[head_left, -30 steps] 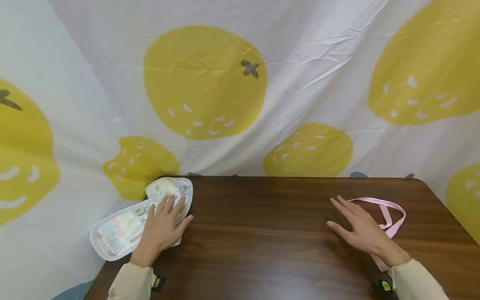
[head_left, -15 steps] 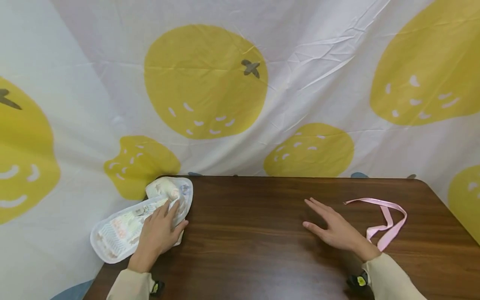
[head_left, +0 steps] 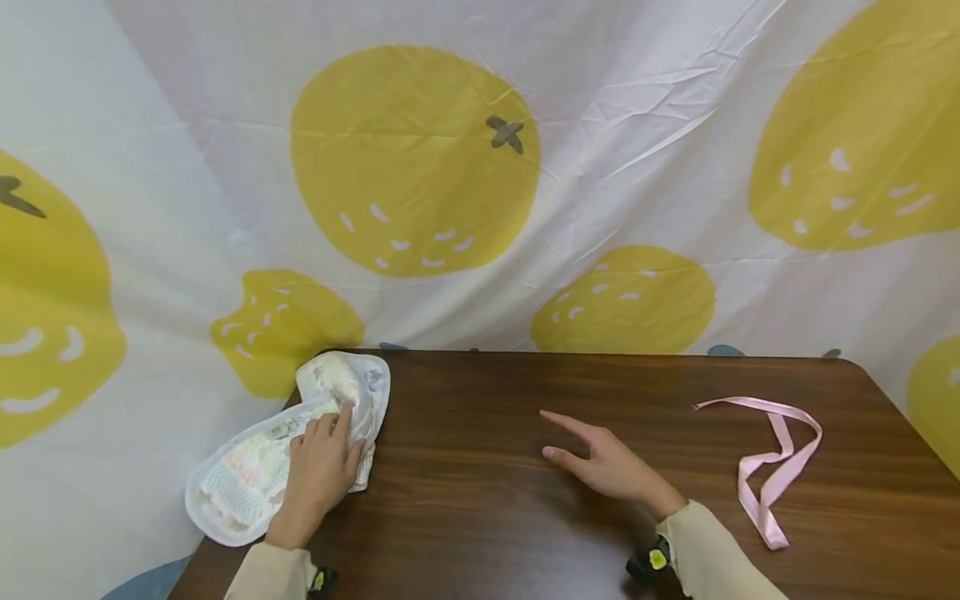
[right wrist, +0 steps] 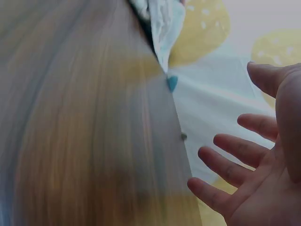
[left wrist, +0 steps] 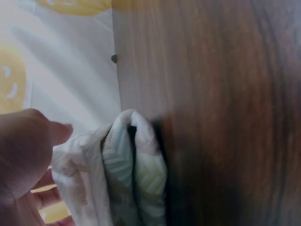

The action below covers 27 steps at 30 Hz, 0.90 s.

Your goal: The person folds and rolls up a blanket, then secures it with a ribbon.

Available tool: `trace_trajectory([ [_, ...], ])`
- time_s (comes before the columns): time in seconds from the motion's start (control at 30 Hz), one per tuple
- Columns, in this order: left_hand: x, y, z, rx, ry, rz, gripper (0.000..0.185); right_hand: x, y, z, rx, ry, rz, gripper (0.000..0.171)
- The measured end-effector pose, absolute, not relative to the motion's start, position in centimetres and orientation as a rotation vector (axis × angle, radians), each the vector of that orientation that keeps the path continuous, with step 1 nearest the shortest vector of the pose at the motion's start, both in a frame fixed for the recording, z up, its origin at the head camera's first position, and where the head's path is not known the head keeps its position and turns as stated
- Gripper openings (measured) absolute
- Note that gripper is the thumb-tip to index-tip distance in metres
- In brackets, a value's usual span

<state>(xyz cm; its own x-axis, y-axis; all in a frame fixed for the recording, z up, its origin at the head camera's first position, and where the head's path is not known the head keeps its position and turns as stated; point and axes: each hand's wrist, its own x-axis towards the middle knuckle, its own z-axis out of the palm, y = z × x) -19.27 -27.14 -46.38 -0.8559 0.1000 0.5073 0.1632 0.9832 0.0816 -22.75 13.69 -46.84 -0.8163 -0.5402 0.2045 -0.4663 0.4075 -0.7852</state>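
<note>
White diaper (head_left: 255, 467) lies under the left hand (head_left: 318, 471) on the table (head_left: 525, 517).

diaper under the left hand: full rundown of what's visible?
The diaper is white with faint pastel prints and looks soft and padded. It lies at the table's far left corner, its near end overhanging the left edge, its far end folded or bunched over. The left hand rests on it, fingers curled into the folded part. The left wrist view shows the doubled, striped layers at that fold.
</note>
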Motion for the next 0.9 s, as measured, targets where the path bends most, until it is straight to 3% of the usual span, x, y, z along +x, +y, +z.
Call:
trace_trajectory([
  [0.33, -19.3, -26.2, -47.8, -0.211, -2.491, -0.279, 0.042, -23.0, 9.5, -47.3, -0.904, 2.271, -1.592, 0.050],
  [0.9, -18.8, -23.4, -48.4, -0.465, -2.329, -0.456, 0.043, -22.9, 4.6, -47.9, -0.578, 1.718, -1.922, 0.058],
])
